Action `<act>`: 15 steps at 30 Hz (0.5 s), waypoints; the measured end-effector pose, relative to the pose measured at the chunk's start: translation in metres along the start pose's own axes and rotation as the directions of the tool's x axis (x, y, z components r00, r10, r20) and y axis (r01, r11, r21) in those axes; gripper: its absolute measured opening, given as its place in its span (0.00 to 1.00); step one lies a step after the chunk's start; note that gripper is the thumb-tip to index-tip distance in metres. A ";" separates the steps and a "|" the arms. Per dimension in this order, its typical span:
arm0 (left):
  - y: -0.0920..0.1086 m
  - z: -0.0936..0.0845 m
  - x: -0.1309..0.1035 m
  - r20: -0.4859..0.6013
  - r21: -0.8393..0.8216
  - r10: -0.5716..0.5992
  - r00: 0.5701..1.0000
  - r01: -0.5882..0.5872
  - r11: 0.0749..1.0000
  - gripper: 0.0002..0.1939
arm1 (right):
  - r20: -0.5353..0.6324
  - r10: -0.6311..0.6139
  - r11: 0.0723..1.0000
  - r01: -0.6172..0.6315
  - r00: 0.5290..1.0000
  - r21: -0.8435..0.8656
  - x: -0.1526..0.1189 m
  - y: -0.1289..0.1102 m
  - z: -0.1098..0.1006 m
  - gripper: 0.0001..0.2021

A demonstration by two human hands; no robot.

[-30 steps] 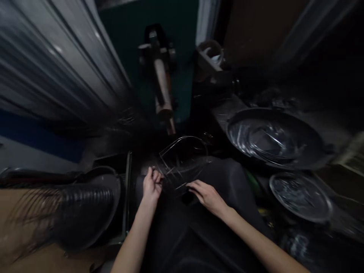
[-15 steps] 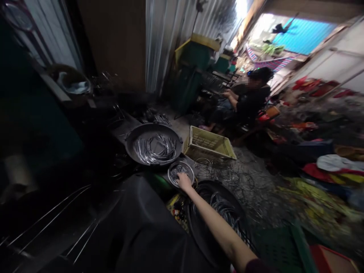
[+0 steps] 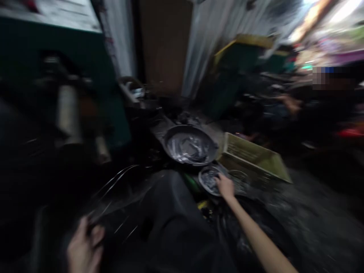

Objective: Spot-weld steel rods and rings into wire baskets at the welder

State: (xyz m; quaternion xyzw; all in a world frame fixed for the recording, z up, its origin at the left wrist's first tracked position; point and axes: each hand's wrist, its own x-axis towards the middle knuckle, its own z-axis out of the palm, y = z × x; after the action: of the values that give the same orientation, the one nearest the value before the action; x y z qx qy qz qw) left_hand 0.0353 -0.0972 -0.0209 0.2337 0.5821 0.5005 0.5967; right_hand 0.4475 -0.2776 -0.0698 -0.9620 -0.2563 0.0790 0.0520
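My right hand (image 3: pixel 226 186) is at the right rim of a small round metal bowl (image 3: pixel 201 184), its fingers bent together over the small shiny metal bits inside. Whatever its fingertips grip is too small and blurred to name. At the lower left, my left hand (image 3: pixel 86 248) is raised with curled fingers; blur hides what they hold, if anything. Thin shiny wires (image 3: pixel 118 176) stretch in the dark beyond it. Behind the bowl stands a wide dark pan (image 3: pixel 167 146) with bent, shiny metal wire lengths in it.
A yellowish plastic crate (image 3: pixel 256 161) stands right of the pan. Near my right forearm is a large dark basin (image 3: pixel 284 231). Green machinery (image 3: pixel 119 117) rises at the left. A person in dark clothes (image 3: pixel 321 113) sits at the far right, blurred.
The view has swung left, so everything sits further right in it. My left hand has come into sight at the lower left. My right hand has shifted to the bowl's right rim.
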 end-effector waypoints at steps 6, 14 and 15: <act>-0.009 0.009 0.028 0.057 -0.168 0.133 0.990 -0.121 0.978 0.24 | -0.087 0.006 0.944 0.023 0.996 0.329 0.000 -0.049 -0.010 0.13; 0.008 0.001 0.030 0.072 -0.106 0.267 0.961 -0.258 0.960 0.21 | 0.350 -0.415 0.386 -0.186 0.840 0.904 -0.087 -0.218 -0.025 0.12; 0.010 -0.001 0.031 0.071 -0.100 0.277 0.958 -0.269 0.958 0.21 | 0.347 -0.448 0.340 -0.202 0.824 0.918 -0.094 -0.239 -0.023 0.13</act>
State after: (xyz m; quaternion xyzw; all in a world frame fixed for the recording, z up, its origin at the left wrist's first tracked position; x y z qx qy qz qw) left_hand 0.0257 -0.0667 -0.0272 0.3060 0.4955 0.5932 0.5558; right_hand 0.2556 -0.1194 -0.0015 -0.6652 -0.2437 0.4771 0.5201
